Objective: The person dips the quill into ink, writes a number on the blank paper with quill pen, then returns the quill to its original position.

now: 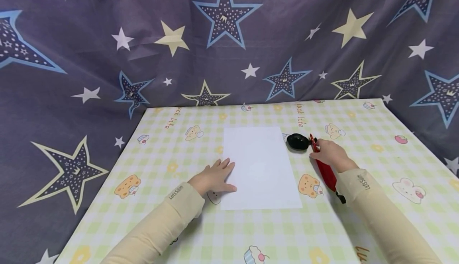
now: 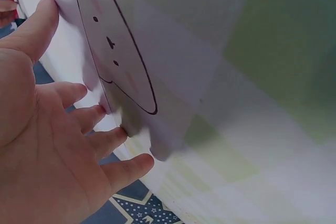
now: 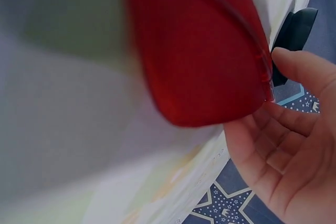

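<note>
A white sheet of paper point(image 1: 258, 168) lies on the checked tablecloth. My left hand point(image 1: 216, 176), fingers spread, rests at the sheet's left edge; the left wrist view shows its open palm and fingertips point(image 2: 142, 165). At the sheet's right lies a long red object point(image 1: 326, 173) with a black lower end and a thin red upper tip. My right hand point(image 1: 333, 153) grips it near the upper end, thumb across it. Up close in the right wrist view, the red object point(image 3: 205, 51) looks rounded and seamed; its kind is unclear. A glossy black oval object point(image 1: 297, 141) sits beside the right hand.
The table wears a green-and-white checked cloth point(image 1: 172, 144) printed with cartoon figures. A dark curtain point(image 1: 89, 65) with stars hangs behind and at both sides. The table's left edge runs close to the curtain.
</note>
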{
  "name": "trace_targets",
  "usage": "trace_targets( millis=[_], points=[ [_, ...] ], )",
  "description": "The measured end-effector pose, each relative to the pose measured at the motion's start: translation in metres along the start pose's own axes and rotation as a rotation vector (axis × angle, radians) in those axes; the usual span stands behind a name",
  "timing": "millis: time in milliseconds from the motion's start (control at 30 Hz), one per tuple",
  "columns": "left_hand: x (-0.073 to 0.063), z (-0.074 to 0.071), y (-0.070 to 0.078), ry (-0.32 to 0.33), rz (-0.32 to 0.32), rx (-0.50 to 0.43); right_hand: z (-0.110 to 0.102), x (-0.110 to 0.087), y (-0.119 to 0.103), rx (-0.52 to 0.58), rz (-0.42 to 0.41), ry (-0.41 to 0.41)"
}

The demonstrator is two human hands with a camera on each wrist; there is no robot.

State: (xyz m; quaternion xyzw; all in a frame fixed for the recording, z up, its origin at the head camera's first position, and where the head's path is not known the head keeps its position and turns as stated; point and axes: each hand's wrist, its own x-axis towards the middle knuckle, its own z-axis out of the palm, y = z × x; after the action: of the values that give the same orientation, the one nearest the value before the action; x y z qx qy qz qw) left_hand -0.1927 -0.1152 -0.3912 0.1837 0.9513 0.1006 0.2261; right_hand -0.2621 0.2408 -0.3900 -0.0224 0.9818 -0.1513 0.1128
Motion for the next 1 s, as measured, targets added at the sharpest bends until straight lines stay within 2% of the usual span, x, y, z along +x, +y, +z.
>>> trace_targets(
  millis=[633, 1000],
  points=[
    [-0.0013, 0.0014, 0.0008, 0.014, 0.013, -0.007, 0.0028, 0.0045, 0.0011, 0.021, 0.031, 0.012],
    [0.0012, 0.0040, -0.0025, 0.020, 0.020, -0.001, -0.0002, 0.0036, 0.0028, 0.043, 0.042, -0.008]
  ],
)
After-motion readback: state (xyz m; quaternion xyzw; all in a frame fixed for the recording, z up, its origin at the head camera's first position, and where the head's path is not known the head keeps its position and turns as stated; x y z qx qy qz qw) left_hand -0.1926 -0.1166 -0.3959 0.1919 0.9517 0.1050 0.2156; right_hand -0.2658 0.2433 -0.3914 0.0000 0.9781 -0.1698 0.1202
